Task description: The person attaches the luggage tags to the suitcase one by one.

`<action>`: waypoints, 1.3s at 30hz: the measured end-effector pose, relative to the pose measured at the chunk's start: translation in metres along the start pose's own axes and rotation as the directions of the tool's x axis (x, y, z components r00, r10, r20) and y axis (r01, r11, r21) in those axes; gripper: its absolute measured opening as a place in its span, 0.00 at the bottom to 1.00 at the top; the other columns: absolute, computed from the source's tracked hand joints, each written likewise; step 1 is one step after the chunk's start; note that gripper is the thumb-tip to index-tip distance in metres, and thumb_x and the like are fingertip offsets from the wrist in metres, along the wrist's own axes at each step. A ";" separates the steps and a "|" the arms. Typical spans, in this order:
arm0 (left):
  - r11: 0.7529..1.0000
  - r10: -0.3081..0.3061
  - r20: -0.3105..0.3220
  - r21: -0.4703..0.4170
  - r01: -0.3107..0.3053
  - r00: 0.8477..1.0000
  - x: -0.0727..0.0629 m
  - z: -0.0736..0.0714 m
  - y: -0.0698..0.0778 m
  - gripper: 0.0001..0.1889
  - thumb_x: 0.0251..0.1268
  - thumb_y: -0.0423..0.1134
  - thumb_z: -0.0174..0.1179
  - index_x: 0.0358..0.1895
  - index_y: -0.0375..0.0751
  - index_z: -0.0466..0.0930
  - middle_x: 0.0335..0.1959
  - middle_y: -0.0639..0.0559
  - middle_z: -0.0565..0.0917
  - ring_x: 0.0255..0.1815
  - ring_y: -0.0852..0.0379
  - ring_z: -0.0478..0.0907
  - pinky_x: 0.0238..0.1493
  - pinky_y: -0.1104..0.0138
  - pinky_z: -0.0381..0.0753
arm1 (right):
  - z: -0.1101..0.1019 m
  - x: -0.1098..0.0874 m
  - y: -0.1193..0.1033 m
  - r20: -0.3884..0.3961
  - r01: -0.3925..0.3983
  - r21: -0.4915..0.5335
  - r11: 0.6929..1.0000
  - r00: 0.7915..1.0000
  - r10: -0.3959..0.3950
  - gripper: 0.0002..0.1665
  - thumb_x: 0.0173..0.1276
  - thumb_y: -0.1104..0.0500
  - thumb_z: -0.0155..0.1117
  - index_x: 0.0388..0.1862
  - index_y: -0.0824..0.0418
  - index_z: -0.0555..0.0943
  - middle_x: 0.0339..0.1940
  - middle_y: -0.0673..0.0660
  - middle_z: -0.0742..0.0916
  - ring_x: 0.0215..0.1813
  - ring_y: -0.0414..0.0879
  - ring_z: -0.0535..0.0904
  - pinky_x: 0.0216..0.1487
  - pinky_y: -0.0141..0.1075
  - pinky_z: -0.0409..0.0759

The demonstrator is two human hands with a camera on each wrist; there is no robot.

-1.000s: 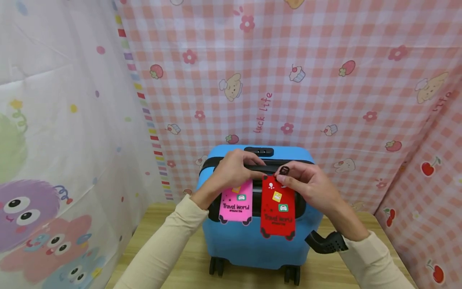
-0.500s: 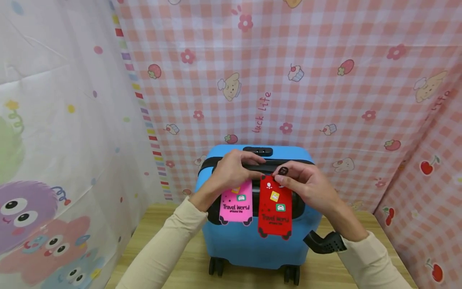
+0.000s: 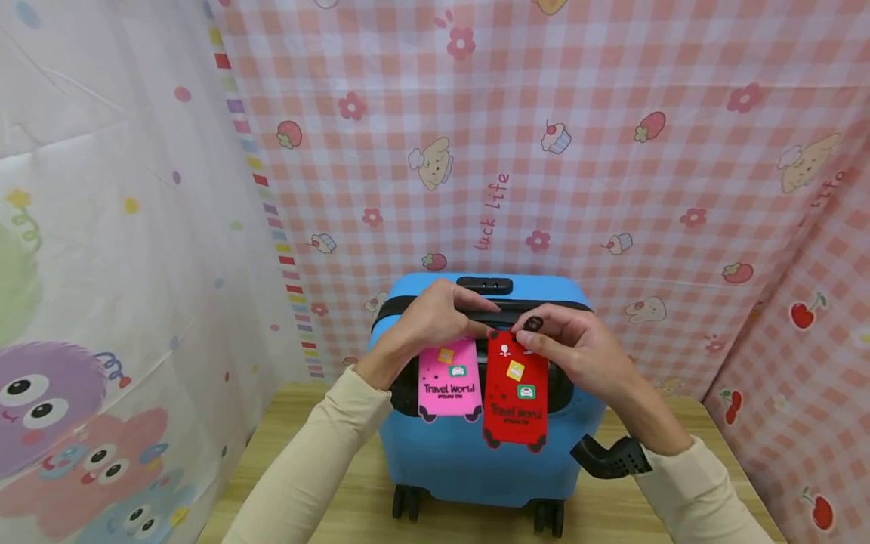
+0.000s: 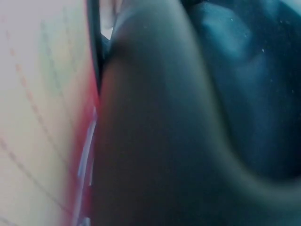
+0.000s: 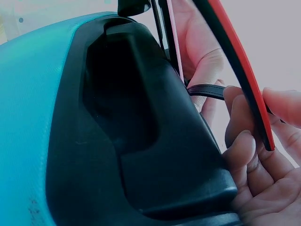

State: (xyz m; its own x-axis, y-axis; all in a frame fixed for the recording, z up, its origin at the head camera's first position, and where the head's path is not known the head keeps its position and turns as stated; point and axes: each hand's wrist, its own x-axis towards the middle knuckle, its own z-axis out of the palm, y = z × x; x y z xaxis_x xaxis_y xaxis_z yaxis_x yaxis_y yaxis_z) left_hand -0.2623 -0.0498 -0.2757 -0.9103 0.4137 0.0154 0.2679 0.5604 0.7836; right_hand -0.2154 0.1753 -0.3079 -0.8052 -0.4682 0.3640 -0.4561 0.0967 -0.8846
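Rectangular pink tag (image 3: pixel 450 381) nearer red tag (image 3: pixel 514 414)

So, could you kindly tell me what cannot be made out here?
Head view: top of the pink rectangular tag, hidden by the left grip.
Head view: upper right corner of the red rectangular tag, covered by the right grip.
Right wrist view: part of the thin black strap, hidden behind the right grip.
Left wrist view: the broad, dark, curved shape, too blurred to identify.
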 end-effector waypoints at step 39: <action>0.945 0.211 -0.252 -0.194 -0.263 0.944 -0.009 -0.001 0.001 0.13 0.64 0.39 0.67 0.51 0.43 0.88 0.49 0.52 0.88 0.47 0.59 0.84 0.40 0.66 0.83 | 0.016 0.005 -0.003 -0.174 0.113 -0.419 0.901 0.964 -0.202 0.07 0.67 0.64 0.68 0.42 0.57 0.88 0.39 0.49 0.85 0.34 0.40 0.81 0.37 0.32 0.81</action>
State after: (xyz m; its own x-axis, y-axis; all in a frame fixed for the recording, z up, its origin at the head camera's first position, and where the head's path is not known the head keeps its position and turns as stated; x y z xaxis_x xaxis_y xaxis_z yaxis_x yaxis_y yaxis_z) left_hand -0.2540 -0.0540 -0.2743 -0.8825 0.3283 0.3367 0.4317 0.2813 0.8570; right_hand -0.2115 0.1589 -0.3078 -0.7496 -0.3178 0.5806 -0.6611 0.4022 -0.6333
